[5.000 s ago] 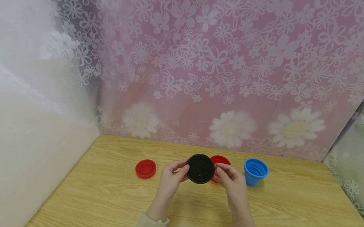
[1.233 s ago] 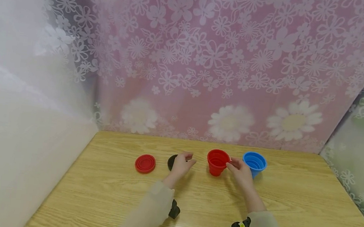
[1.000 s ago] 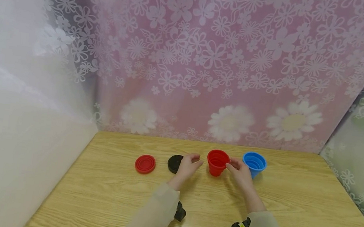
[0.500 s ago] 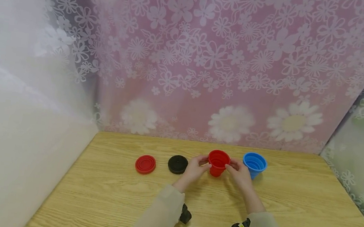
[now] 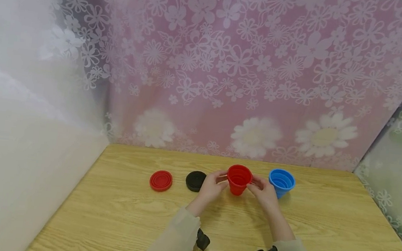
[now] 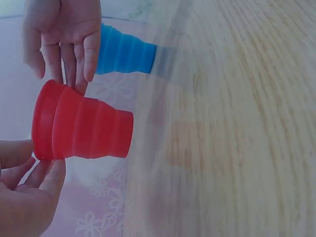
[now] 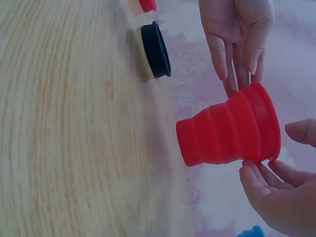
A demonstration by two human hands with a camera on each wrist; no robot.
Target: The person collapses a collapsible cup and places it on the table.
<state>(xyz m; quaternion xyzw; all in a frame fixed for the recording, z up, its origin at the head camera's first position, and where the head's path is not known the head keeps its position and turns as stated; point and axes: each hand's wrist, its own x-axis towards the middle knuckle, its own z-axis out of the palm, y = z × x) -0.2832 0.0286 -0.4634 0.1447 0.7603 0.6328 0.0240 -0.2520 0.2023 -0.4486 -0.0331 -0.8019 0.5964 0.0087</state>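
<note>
A red collapsible cup (image 5: 238, 183), fully extended and upright, is between my two hands in the head view. My left hand (image 5: 212, 187) holds its left side near the rim, with the fingers reaching behind. My right hand (image 5: 265, 194) holds the opposite side the same way. Both wrist views show fingers against the cup's upper wall and the thumbs near the rim. Its base looks slightly above the table, though the contact is hard to judge. Left of the hands lies a black collapsed cup (image 5: 194, 181), partly covered by my left hand.
Further left, a red collapsed cup (image 5: 160, 180) lies flat on the wooden table (image 5: 120, 215). An extended blue cup (image 5: 281, 182) stands just right of my right hand. Behind the table hangs a pink flowered curtain (image 5: 208, 60).
Earlier, both hands held the black collapsed cup; it now lies on the table. My left hand moved right from it to the red cup, which has since shifted slightly left.
</note>
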